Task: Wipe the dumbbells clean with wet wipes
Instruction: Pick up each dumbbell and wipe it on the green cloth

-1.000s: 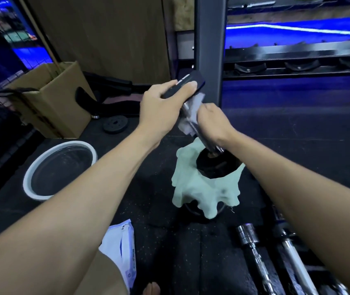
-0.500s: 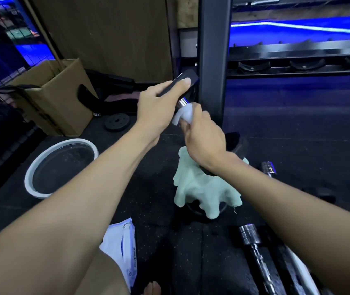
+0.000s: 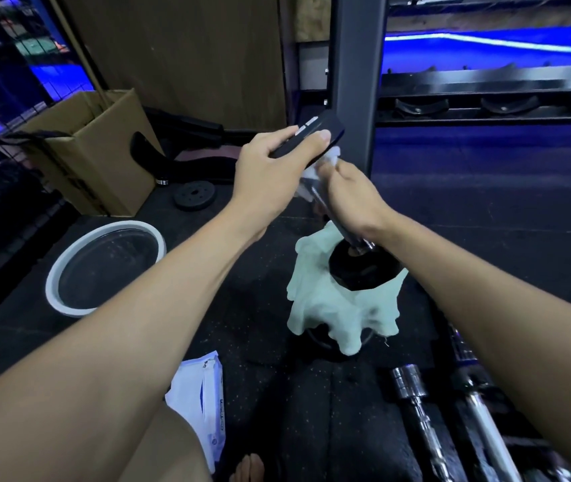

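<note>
A black dumbbell stands tilted on end, its lower head [image 3: 364, 271] resting on a pale green cloth [image 3: 332, 307] over a dark object. My left hand [image 3: 273, 168] grips the dumbbell's upper black head [image 3: 315, 132]. My right hand [image 3: 350, 196] is wrapped round the chrome handle, pinching a white wet wipe [image 3: 318, 168] against it near the upper head. The handle is mostly hidden by my right hand.
A white wet-wipe pack [image 3: 200, 405] lies by my knee. A white-rimmed basin [image 3: 103, 266] sits at the left, a cardboard box [image 3: 92, 151] behind it, a small weight plate [image 3: 193, 196] beyond. Chrome dumbbell bars [image 3: 423, 412] lie at lower right. A grey rack post [image 3: 357, 81] rises behind.
My right hand slid up the handle with the wipe, then came a little down again. The left hand kept its grip on the upper head.
</note>
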